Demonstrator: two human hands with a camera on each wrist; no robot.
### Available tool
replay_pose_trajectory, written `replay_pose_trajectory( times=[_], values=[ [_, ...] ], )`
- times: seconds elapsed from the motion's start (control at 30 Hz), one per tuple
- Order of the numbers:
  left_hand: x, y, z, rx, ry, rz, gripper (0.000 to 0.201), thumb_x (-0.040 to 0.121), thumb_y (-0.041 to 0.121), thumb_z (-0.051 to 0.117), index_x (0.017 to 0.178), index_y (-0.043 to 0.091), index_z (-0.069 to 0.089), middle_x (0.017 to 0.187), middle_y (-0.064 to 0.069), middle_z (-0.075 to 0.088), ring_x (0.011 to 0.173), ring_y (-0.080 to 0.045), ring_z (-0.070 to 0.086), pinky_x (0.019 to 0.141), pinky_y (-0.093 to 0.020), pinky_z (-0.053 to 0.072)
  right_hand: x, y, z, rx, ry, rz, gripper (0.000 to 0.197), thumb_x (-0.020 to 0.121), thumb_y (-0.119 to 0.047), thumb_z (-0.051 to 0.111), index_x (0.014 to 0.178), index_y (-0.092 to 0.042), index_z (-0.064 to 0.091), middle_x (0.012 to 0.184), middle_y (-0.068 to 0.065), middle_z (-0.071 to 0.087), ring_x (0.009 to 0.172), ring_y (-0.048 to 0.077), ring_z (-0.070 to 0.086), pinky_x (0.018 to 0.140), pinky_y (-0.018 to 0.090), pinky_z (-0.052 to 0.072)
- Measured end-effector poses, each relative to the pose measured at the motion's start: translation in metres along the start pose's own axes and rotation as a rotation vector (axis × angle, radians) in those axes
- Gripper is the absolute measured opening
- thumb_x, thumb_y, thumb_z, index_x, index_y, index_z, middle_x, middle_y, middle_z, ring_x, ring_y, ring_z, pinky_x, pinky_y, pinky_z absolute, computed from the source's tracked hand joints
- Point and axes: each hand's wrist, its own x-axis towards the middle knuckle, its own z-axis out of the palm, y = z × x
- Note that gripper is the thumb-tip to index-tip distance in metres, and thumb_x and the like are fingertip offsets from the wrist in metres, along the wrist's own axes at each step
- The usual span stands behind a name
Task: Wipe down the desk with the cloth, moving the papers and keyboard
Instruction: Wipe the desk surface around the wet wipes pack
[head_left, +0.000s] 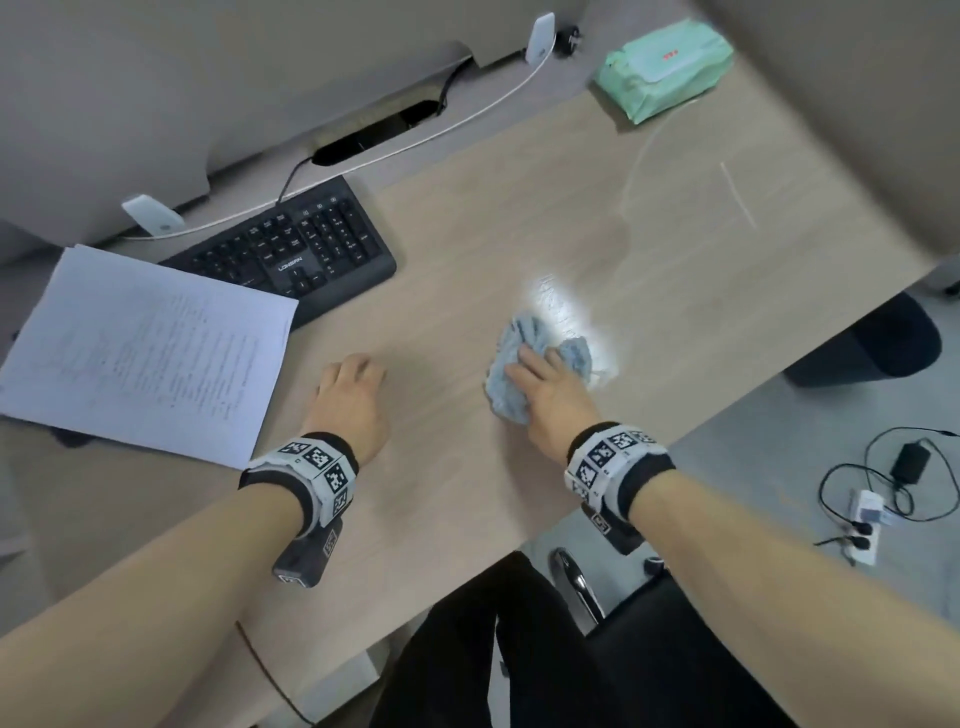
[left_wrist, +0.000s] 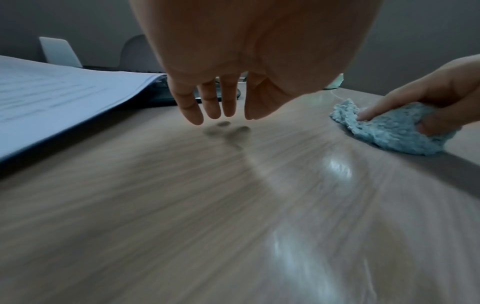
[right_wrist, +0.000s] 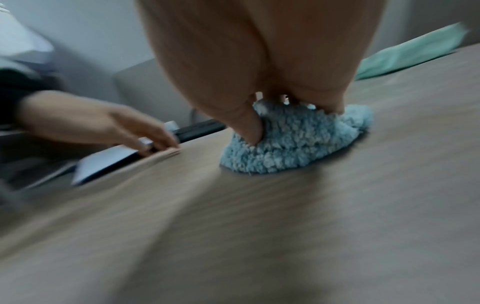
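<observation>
Your right hand (head_left: 545, 384) is clamped on the bunched blue cloth (head_left: 511, 358); left hand (head_left: 350, 395) is relaxed, empty. Risk: sweeping left crumples the papers (head_left: 140, 348) overlapping the keyboard (head_left: 306, 249).

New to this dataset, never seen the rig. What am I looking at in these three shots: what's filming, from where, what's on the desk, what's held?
No robot here: a person wears three cameras. The head view looks down from the forehead; the other two sit on the tagged wristbands and look along each hand.

The desk carries a black keyboard at the back left, with a stack of printed papers overlapping its front edge, and a green wipes pack at the far right corner.

The right hand grips a bunched blue cloth and presses it on the wood; its own camera shows the thumb dug into the pile. The left hand holds nothing, and its wrist view shows the fingers relaxed just above the surface.
</observation>
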Motion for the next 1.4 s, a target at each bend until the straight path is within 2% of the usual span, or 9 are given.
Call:
replay_pose_trajectory(
  times=[0.17,0.37,0.53,0.7,0.8,0.93,1.07,1.23,1.4],
  values=[
    [-0.025,-0.024,0.004,0.010,-0.031,-0.012,0.047,0.080,0.003,0.054,0.127,0.005,0.055,0.145,-0.018,0.042,0.125,-0.042,0.041,0.106,-0.048,0.038,-0.029,-0.005,0.021,-0.206,-0.167,-0.251,0.079,0.087,-0.008,0.061,0.153,-0.025,0.021,0.165,-0.001,0.006,0.150,0.030,0.005,0.121,0.051,0.014],
    [-0.053,-0.037,0.011,-0.005,0.028,-0.053,0.042,0.084,0.007,0.055,0.126,0.006,0.058,0.141,-0.015,0.047,0.125,-0.039,0.041,0.107,-0.045,0.035,-0.011,0.056,-0.013,-0.094,0.070,0.054,0.065,0.082,-0.008,0.066,0.141,-0.019,0.041,0.159,0.003,0.027,0.140,0.034,0.030,0.111,0.049,0.036],
    [-0.060,-0.040,0.017,-0.020,0.013,-0.056,0.047,0.084,0.008,0.052,0.131,0.011,0.054,0.148,-0.009,0.042,0.132,-0.034,0.037,0.109,-0.043,0.036,0.000,-0.020,0.024,-0.162,-0.016,-0.107,0.068,0.076,-0.010,0.064,0.139,-0.020,0.042,0.161,0.003,0.019,0.144,0.036,0.018,0.115,0.055,0.024],
    [-0.061,-0.043,0.019,0.025,-0.032,-0.021,0.052,0.084,0.010,0.051,0.136,0.012,0.048,0.153,-0.008,0.035,0.135,-0.034,0.031,0.111,-0.043,0.034,-0.060,-0.057,0.066,-0.211,-0.138,-0.318,0.079,0.087,-0.003,0.055,0.155,-0.020,0.017,0.165,0.002,0.001,0.151,0.031,-0.003,0.121,0.053,0.005],
    [-0.066,-0.047,0.023,0.055,-0.065,0.003,0.055,0.083,0.012,0.052,0.137,0.012,0.043,0.156,-0.008,0.027,0.136,-0.033,0.027,0.109,-0.047,0.035,-0.073,-0.018,0.054,-0.190,-0.086,-0.172,0.078,0.090,-0.004,0.054,0.155,-0.020,0.014,0.165,0.000,0.003,0.151,0.030,0.003,0.122,0.049,0.011],
    [-0.071,-0.050,0.019,-0.026,-0.001,0.025,0.053,0.084,0.008,0.051,0.136,0.009,0.045,0.151,-0.014,0.034,0.133,-0.037,0.032,0.109,-0.049,0.034,-0.068,0.032,0.022,-0.103,0.093,0.140,0.062,0.089,-0.006,0.055,0.147,-0.013,0.033,0.159,0.008,0.025,0.139,0.038,0.025,0.114,0.047,0.030],
    [-0.084,-0.058,0.022,-0.008,-0.016,0.020,0.049,0.082,0.007,0.051,0.130,0.006,0.052,0.144,-0.014,0.043,0.125,-0.039,0.040,0.103,-0.049,0.040,-0.055,-0.007,0.024,-0.134,0.052,0.331,0.054,0.087,-0.016,0.059,0.138,-0.013,0.041,0.150,0.015,0.030,0.134,0.039,0.031,0.105,0.052,0.039],
    [-0.091,-0.066,0.027,0.070,-0.100,0.057,0.055,0.080,0.011,0.052,0.135,0.008,0.047,0.151,-0.013,0.035,0.128,-0.038,0.037,0.106,-0.047,0.038,-0.072,-0.119,0.081,-0.138,-0.046,0.053,0.056,0.088,-0.015,0.058,0.139,-0.008,0.037,0.145,0.018,0.026,0.131,0.041,0.031,0.097,0.049,0.045],
    [-0.093,-0.070,0.021,0.132,-0.170,0.098,0.065,0.084,0.013,0.052,0.146,0.010,0.034,0.159,-0.009,0.022,0.137,-0.035,0.030,0.113,-0.043,0.032,-0.112,-0.171,0.134,-0.096,-0.164,-0.223,0.057,0.082,-0.015,0.066,0.133,-0.011,0.040,0.139,0.019,0.033,0.123,0.042,0.038,0.072,0.042,0.051]
  ],
)
